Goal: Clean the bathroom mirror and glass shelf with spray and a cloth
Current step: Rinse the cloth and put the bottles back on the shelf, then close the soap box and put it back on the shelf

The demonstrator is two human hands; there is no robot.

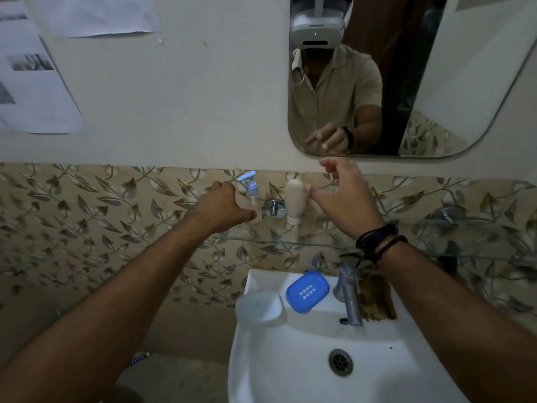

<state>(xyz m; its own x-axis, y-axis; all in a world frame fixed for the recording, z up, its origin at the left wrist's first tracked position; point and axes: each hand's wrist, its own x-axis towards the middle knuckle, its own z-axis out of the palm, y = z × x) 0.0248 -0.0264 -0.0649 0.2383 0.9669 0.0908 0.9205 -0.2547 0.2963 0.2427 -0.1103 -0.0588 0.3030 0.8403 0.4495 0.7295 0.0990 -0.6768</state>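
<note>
Glass shelf (261, 242) runs left-right, just beyond and below both hands, still carrying two upright items. Left hand (222, 206) is at the pump bottle (252, 196), fingers curled toward its body; looks like it grips the lower part, but the contact side is hidden, so not certain. Right hand (345, 196) is released, fingers spread, thumb tip just beside the cream tube (295, 200), which stands cap-down immediately left of that hand; not gripping it. A wall bracket (273, 207) sits between the two items. Mirror (406, 82) hangs above and right of the right hand, so that hand is nearer to it. No cloth visible in either hand. Judgement: step in hand is clearing the shelf, one item per hand, each item's long axis vertical, so lift straight up. Sink (290, 373) sits below both forearms.
</note>
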